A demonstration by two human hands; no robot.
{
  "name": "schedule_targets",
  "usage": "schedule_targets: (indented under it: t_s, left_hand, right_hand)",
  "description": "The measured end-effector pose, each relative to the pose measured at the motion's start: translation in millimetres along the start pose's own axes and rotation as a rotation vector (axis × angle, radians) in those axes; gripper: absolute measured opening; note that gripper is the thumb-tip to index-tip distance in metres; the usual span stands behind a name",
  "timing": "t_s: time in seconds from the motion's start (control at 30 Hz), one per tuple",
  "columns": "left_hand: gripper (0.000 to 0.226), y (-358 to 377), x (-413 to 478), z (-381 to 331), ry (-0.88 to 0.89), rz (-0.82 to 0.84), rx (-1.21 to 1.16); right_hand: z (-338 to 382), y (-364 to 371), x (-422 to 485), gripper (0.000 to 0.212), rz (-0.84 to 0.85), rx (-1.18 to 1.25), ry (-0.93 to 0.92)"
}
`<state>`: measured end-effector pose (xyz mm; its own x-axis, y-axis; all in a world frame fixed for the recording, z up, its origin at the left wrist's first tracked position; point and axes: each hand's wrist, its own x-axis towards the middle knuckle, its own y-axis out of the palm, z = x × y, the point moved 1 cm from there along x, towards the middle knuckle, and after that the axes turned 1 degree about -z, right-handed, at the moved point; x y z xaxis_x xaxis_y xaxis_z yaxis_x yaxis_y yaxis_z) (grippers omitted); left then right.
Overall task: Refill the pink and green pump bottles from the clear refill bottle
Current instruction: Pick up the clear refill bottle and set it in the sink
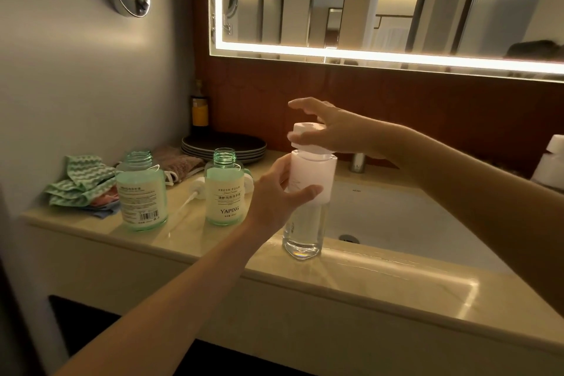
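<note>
From my seat, the tall clear bottle (302,235) stands upright on the counter (366,278), at its front edge just beside the sink basin (396,217). The left hand (276,195) grips it from the left around its pale pink upper half, thumb across the front and fingers curled behind. The right hand (332,131) sits on top, holding the white cap (305,137) from the far side with its forefinger lifted straight.

To the left of that bottle, well apart from both hands, two green bottles (142,192) (225,192) stand with their necks open. A white pump head (195,185) lies between them, its tube pointing towards me.

The cap's right side is under the right hand, so I can't make out how those fingers wrap it. The left fingers cover the tall bottle's print. A second white piece (249,185) peeks from behind the nearer green bottle, mostly hidden, and a white object (549,162) is cut off at the right edge.
</note>
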<state>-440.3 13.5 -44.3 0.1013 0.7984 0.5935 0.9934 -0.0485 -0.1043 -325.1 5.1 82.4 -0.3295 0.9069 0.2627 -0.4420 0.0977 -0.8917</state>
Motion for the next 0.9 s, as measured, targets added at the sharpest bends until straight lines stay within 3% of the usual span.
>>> schedule_targets:
  t_s: [0.1, 0.2, 0.4, 0.63, 0.7, 0.8, 0.9]
  left_hand:
    - [0.058, 0.6, -0.3, 0.2, 0.002, -0.005, -0.014]
    - [0.059, 0.7, -1.1, 0.3, -0.008, 0.003, -0.028]
    - [0.067, 0.5, -0.7, 3.1, 0.005, 0.019, -0.001]
    - [0.072, -6.5, -29.0, 20.1, -0.056, -0.066, 0.077]
    - [0.06, -18.2, -40.1, 22.7, -0.039, -0.206, 0.078]
    - [0.036, -51.6, -50.0, 21.7, 0.04, -0.582, 0.178]
    - [0.047, -101.7, -53.0, 33.1, 0.013, -0.948, 0.351]
  right_hand:
    - [-2.5, 0.4, 0.0, 0.076, -0.148, -0.247, 0.051]
    - [-5.2, 9.2, -1.7, 0.074, -0.192, -0.404, 0.056]
    - [-11.3, 12.1, 2.1, 0.05, -0.141, -0.067, 0.004]
    - [-15.3, 20.6, 2.7, 0.047, -0.217, -0.001, 0.001]
    - [-15.9, 21.7, 3.1, 0.053, -0.246, -0.014, -0.005]
    - [-15.5, 23.9, 2.1, 0.055, -0.286, -0.066, -0.031]
    - [-16.9, 25.2, 2.7, 0.053, -0.303, -0.035, -0.031]
